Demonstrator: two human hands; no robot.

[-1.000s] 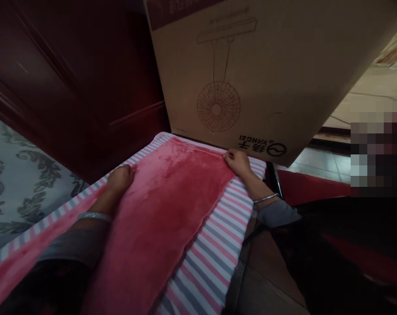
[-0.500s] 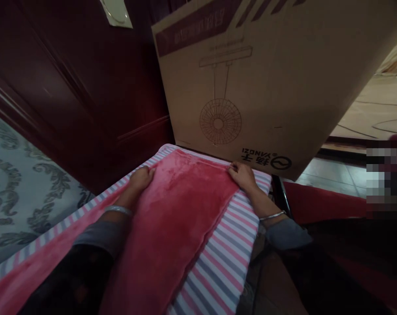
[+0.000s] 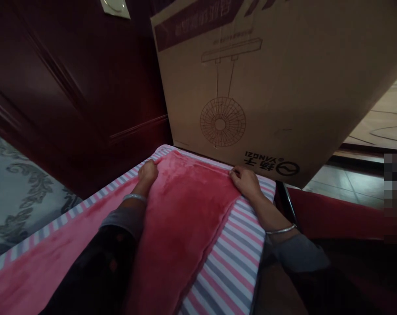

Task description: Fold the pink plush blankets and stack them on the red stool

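Observation:
A plush red-pink cloth (image 3: pixel 192 210) lies spread over a board or table covered with striped fabric (image 3: pixel 231 253) in pink, grey and white. My left hand (image 3: pixel 148 172) is closed on the cloth's left edge, near its far end. At the far right corner my right hand (image 3: pixel 246 180) pinches the cloth between thumb and fingers. Both wrists carry a silver bangle. Between the hands, the cloth's far edge runs fairly straight and shows a fold or seam line. Its near part passes under my left forearm and out of view.
A large cardboard box (image 3: pixel 267 96) with a fan drawing stands right behind the far edge. On the left are a dark red wooden panel (image 3: pixel 120 87) and patterned wallpaper (image 3: pixel 24 201). A red surface (image 3: pixel 339 214) lies to the right, with floor tiles (image 3: pixel 346 183) beyond.
My left hand has moved slightly right and up along the cloth's left edge. My right hand keeps its pinch at the corner. The view has shifted a little.

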